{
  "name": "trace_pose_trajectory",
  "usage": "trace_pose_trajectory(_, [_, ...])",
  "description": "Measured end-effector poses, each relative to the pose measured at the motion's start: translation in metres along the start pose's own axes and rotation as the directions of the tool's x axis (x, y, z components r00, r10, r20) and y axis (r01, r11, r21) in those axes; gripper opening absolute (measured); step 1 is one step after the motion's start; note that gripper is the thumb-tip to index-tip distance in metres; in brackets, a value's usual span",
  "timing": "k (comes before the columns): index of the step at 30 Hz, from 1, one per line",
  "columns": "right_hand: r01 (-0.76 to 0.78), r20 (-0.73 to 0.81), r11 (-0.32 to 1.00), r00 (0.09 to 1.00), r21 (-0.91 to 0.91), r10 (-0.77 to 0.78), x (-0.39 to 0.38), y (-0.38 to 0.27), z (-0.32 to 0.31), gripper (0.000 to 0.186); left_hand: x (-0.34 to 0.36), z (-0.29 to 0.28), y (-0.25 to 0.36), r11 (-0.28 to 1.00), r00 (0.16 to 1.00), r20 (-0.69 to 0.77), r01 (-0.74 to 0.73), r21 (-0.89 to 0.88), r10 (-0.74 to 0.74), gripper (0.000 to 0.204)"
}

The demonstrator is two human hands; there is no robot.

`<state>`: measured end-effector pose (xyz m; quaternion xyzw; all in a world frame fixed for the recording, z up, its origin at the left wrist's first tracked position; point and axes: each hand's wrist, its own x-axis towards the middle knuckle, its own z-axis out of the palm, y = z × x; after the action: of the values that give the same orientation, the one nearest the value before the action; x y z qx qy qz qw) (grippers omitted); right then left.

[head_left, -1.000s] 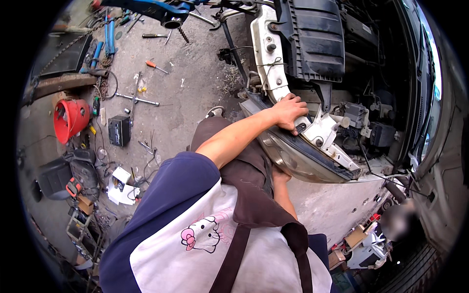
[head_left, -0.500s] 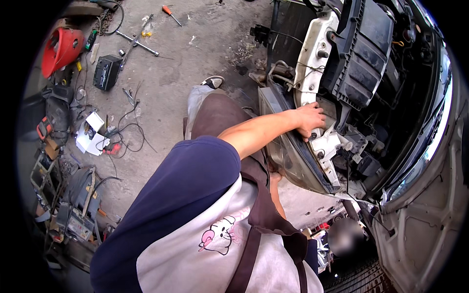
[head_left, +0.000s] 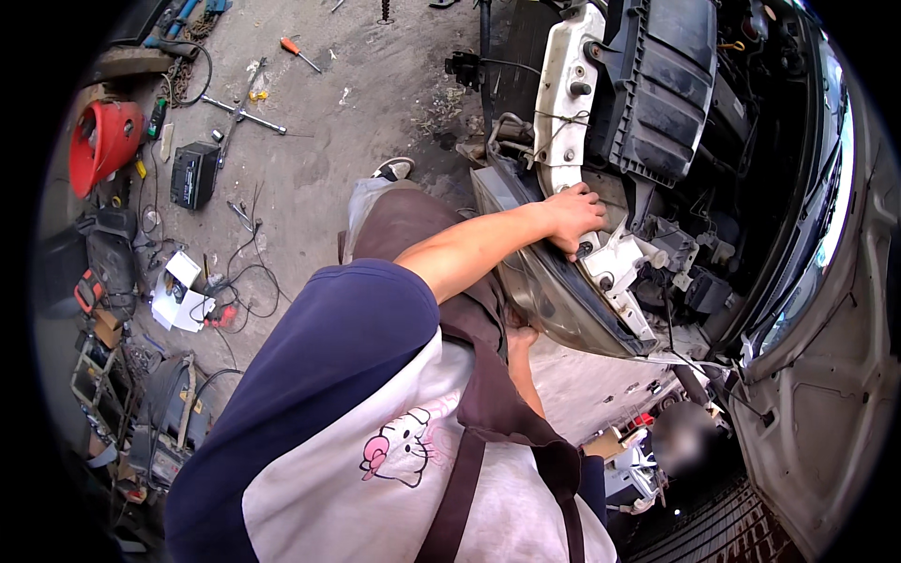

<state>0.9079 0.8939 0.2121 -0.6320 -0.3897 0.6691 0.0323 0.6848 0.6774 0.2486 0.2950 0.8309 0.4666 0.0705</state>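
A detached-looking car headlight [head_left: 554,296] with a cloudy lens sits at the front corner of an open engine bay. My left hand [head_left: 571,218] reaches across from the left, with its fingers curled over the headlight's upper edge beside a white metal bracket [head_left: 615,258]. Its thumb points down toward a dark fitting, and the fingertips are partly hidden. Lower, my right hand [head_left: 519,333] is against the underside of the headlight's outer side. The lamp and my apron cover most of its fingers.
A black air filter box [head_left: 664,89] and a white front crossmember [head_left: 563,103] lie beyond my left hand. The raised hood [head_left: 826,422] stands at right. On the floor are a screwdriver [head_left: 300,53], a cross wrench [head_left: 242,114], a battery [head_left: 194,175] and loose cables. A person's blurred head [head_left: 682,439] shows lower right.
The scene has shifted a little left in the picture as my head moved. My left hand stays on the headlight edge with its fingers slightly rearranged; the right stays low by the lamp.
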Motion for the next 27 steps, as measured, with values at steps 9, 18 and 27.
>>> trace_pose_trajectory(9, [-0.047, 0.03, 0.989, 0.999, 0.142, 0.043, 0.031, 0.002, -0.023, 0.048, -0.002, 0.001, 0.0, 0.999, 1.0, 0.001, -0.017, 0.044, 0.017, 0.078])
trace_pose_trajectory(18, [-0.057, 0.106, 0.99, 0.992, -0.13, 0.071, 0.021, -0.005, -0.035, 0.061, 0.007, -0.007, 0.004, 0.998, 1.0, 0.009, -0.03, 0.052, 0.03, 0.077])
trace_pose_trajectory(27, [0.322, 0.224, 0.341, 0.928, -0.883, -0.297, 0.043, -0.04, -0.092, 0.044, 0.018, -0.007, 0.027, 0.997, 0.997, 0.075, -0.041, 0.068, 0.036, 0.074])
